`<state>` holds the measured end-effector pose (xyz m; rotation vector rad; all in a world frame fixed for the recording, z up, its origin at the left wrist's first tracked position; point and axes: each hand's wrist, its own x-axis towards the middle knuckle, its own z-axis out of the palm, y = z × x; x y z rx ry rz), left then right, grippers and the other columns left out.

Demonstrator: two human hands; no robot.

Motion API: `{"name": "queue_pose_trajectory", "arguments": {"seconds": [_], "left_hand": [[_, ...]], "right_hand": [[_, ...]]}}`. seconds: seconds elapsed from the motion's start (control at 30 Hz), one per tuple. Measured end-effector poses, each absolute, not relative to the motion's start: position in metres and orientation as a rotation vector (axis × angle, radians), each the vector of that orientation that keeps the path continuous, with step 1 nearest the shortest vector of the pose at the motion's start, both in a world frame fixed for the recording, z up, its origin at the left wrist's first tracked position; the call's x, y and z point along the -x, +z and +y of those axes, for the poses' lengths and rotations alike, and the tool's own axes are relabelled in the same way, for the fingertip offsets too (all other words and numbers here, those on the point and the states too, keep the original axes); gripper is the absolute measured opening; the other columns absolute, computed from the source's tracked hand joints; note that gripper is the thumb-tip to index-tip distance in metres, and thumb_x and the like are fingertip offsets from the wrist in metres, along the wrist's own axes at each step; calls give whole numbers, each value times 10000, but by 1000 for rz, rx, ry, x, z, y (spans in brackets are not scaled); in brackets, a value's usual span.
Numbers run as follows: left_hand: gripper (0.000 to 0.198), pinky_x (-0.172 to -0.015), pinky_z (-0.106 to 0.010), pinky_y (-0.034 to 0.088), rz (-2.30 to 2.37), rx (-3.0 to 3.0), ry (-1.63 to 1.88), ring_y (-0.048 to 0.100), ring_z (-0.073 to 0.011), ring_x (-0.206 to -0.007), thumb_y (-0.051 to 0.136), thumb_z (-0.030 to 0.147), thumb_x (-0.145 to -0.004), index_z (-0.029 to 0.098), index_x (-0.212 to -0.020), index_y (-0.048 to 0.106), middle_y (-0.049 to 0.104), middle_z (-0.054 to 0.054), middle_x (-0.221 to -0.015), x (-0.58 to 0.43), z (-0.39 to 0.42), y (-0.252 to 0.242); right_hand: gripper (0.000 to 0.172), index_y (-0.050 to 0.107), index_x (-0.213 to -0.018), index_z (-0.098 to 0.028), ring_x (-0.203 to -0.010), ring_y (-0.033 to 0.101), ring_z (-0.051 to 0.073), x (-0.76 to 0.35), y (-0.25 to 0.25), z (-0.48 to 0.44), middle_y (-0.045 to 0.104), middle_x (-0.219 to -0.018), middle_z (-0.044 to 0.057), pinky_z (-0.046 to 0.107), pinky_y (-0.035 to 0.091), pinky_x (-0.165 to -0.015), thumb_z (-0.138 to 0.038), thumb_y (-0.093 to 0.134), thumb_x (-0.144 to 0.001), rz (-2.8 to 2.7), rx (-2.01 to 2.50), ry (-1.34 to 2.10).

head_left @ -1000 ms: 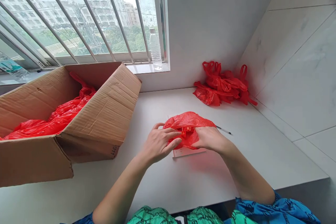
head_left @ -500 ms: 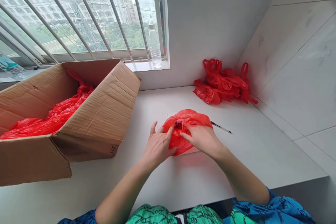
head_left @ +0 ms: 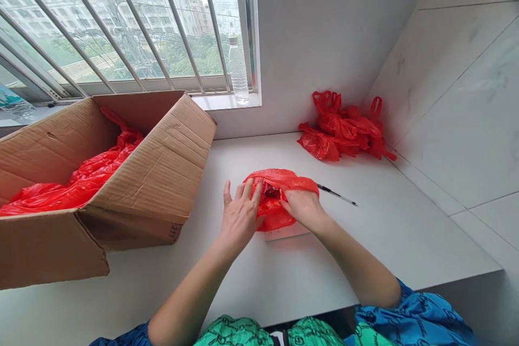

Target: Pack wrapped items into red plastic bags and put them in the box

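In the head view a thin red plastic bag (head_left: 279, 221) lies on the white counter, its mouth open towards me. Small dark and red wrapped items (head_left: 271, 190) show inside; their kind is too small to tell. My left hand (head_left: 240, 215) rests against the bag's left edge, fingers stretched out and apart. Inside the mouth, my right hand (head_left: 306, 208) reaches in under the far rim; its thumb shows but the other fingers are mostly covered. Under the bag a flat white sheet or pad (head_left: 286, 233) sticks out at the front.
A large open cardboard box (head_left: 154, 173) with red plastic bags (head_left: 89, 178) in it stands on the left. More red bags (head_left: 344, 130) lie at the back corner. A pen (head_left: 338, 195) lies right of my hands. A water bottle (head_left: 239, 73) stands on the sill.
My right hand has moved left and deeper into the bag, and the bag's rim now covers more of its fingers. The bag has shifted slightly left, uncovering more of the white sheet.
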<state>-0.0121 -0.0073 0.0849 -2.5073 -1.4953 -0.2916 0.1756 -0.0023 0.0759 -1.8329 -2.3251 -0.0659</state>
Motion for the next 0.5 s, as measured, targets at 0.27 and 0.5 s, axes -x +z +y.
{"name": "queue_pose_trajectory", "arguments": {"seconds": [0.27, 0.5], "left_hand": [[619, -1181, -660, 76, -1521, 2516, -286, 408, -345, -1384, 712, 276, -808, 240, -1395, 519, 484, -164, -1473, 16, 3, 77], [356, -1172, -677, -12, -1557, 2472, -563, 467, -334, -1336, 584, 311, -909, 236, -1253, 636, 554, -156, -1398, 17, 9, 67]], "right_hand": [[316, 649, -1225, -228, -1025, 659, 274, -170, 50, 27, 726, -1094, 77, 323, 489, -808, -311, 599, -924, -2297, 1758, 96], [268, 709, -1031, -169, -706, 675, 222, -186, 63, 20, 718, -761, 69, 281, 442, -606, -328, 502, -970, -2185, 1813, 94]]}}
